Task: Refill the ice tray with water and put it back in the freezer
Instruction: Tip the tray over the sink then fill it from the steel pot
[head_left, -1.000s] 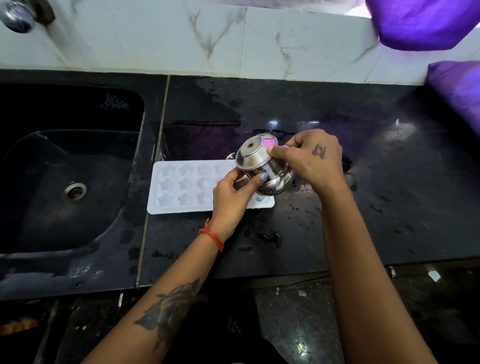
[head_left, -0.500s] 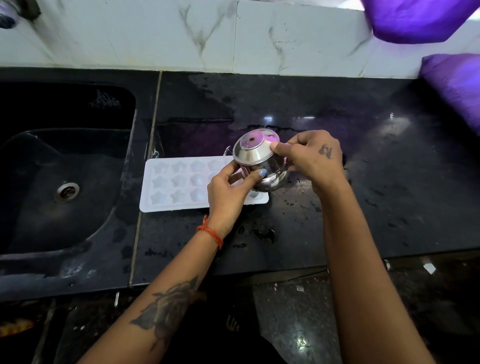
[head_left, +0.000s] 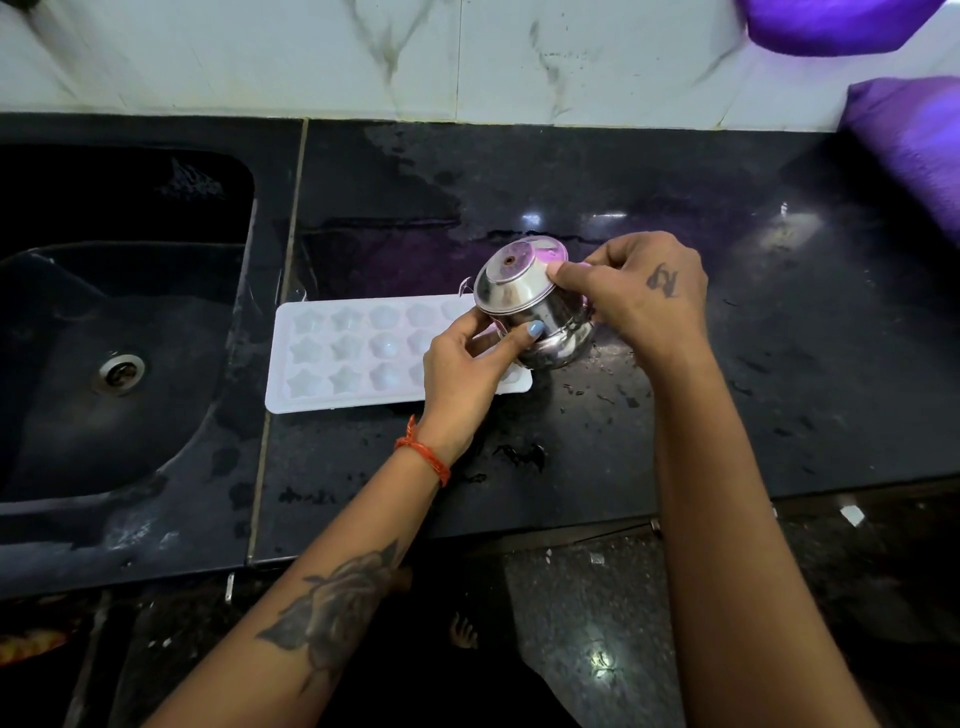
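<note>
Both hands are wrapped round a steel pot (head_left: 530, 317): right hand (head_left: 636, 296) fingers curled on its upturned base, left hand (head_left: 462, 364) pinching its side, tipping it bottom-up over the tray's right end. The tray (head_left: 358, 353) lies flat on the counter (head_left: 727, 338), just beside the sink (head_left: 119, 322) edge.

The steel pot (head_left: 530, 317) has tipped further over the ice tray (head_left: 363, 353) — its base now faces up more squarely. Both hands keep their grip, left hand (head_left: 462, 374) and right hand (head_left: 639, 296) barely shifted.
</note>
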